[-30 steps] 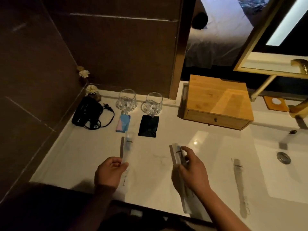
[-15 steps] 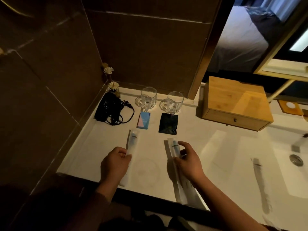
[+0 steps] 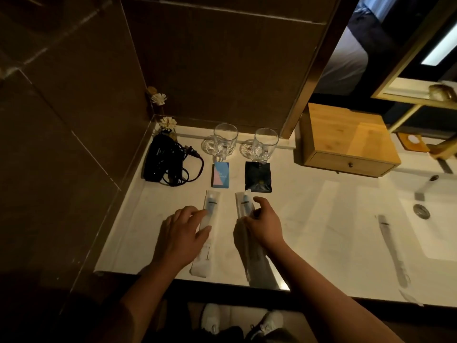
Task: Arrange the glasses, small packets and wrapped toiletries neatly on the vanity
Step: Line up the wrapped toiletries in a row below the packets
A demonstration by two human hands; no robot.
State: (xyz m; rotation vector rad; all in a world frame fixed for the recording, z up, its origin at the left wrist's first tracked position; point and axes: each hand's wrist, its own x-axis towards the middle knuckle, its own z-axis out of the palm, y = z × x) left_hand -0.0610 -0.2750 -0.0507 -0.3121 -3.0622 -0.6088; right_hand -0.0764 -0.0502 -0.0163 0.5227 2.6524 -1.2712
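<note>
Two clear glasses point(image 3: 225, 139) point(image 3: 265, 143) stand side by side at the back wall. A blue packet point(image 3: 220, 175) lies before the left one, a black packet point(image 3: 258, 177) before the right one. Two long wrapped toiletries lie parallel below the packets. My left hand point(image 3: 181, 233) rests flat, fingers spread, on the left wrapped toiletry point(image 3: 212, 201). My right hand point(image 3: 263, 225) has curled fingers pinching the side of the right wrapped toiletry point(image 3: 243, 203), whose lower end overhangs the vanity point(image 3: 321, 219) front edge. A third wrapped toiletry point(image 3: 393, 248) lies apart at the right, near the sink.
A black hair dryer point(image 3: 163, 162) with a coiled cord sits in the back left corner, beside small flowers point(image 3: 168, 123). A wooden drawer box point(image 3: 346, 142) stands right of the glasses. The sink basin point(image 3: 445, 233) with its drain point(image 3: 421, 211) fills the far right.
Both wrapped toiletries have come down onto the counter, lined up under the packets. My left hand went from gripping its pack to lying flat on it. The view shifted left.
</note>
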